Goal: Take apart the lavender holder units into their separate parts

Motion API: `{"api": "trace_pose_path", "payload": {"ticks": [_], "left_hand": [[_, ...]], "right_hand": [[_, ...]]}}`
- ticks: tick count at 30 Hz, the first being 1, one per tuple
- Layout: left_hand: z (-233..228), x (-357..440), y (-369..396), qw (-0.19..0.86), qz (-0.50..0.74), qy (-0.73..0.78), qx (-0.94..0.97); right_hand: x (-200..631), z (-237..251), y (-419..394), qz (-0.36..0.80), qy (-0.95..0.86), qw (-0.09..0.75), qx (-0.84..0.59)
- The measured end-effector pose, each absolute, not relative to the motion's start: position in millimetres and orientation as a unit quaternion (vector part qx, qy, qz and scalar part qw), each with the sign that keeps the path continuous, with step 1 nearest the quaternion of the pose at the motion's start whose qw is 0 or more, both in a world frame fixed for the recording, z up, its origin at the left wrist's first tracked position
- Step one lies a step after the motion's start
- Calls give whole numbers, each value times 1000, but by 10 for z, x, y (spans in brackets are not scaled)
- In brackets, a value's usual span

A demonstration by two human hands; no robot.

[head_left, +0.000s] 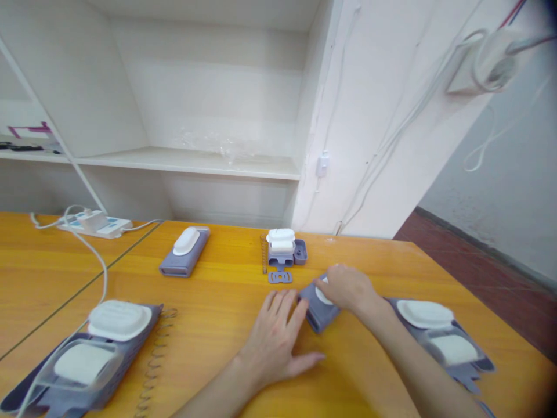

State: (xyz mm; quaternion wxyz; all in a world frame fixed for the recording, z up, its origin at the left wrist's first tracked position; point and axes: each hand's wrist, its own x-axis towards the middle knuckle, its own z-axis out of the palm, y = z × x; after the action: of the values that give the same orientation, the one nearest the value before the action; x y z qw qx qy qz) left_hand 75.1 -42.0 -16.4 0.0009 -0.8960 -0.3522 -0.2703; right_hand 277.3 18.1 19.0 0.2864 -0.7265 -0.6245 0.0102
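On the orange wooden tabletop (226,302), near its middle, I see my two bare hands meeting at a small purple-grey case (319,313) with a white oval insert. My left hand (274,337) lies flat and open, palm down, fingers spread, its fingertips touching the case's left edge. My right hand (346,287) rests on top of the case, fingers curled loosely over the white insert; I cannot tell whether it truly grips it or only presses on it.

Just beyond the hands stands a little stack of white and purple parts (282,247), with a thin upright spring (263,253) at its left and a flat purple bracket (280,277) lying in front. Farther left, another closed purple case with a white top (185,251) lies alone. At the near left, a larger opened case (87,354) holds two white pads, with a long coiled spring (154,360) just beside it. At the near right, beside my right forearm, a matching opened case (444,342) lies the same way. A white power strip (98,223) sits at the far left, its cable trailing toward me. White shelving (195,162) stands behind the tabletop.
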Motion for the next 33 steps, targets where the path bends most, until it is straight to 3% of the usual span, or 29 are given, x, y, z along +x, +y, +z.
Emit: {"api": "trace_pose_path", "payload": {"ticks": [3, 5, 7, 11, 15, 20, 26, 33], "left_hand": [[-168, 772, -477, -26, -271, -345, -898], [-170, 773, -504, -51, -276, -359, -890], [-169, 757, -517, -73, -286, -367, -882], [-156, 687, -490, -82, -287, -380, -876], [-128, 606, -439, -85, -276, -413, -864], [-113, 495, -412, -70, -275, -421, -862], [-178, 206, -296, -65, -252, -448, -855], [-197, 118, -209, -32, -240, -469, -849]], "right_hand": [[2492, 280, -78, 49, -663, 263, -699], [2344, 373, -190, 178, -724, 204, -635], [2253, 434, -238, 228, -732, 224, -602], [2252, 290, -222, 69, -630, 389, -669], [2385, -79, -235, 3, -646, 443, -622], [2472, -275, -353, 144, -730, 397, -538], [2406, -257, -514, 234, -776, 309, -497], [2326, -254, -512, 142, -805, 257, -515]]}}
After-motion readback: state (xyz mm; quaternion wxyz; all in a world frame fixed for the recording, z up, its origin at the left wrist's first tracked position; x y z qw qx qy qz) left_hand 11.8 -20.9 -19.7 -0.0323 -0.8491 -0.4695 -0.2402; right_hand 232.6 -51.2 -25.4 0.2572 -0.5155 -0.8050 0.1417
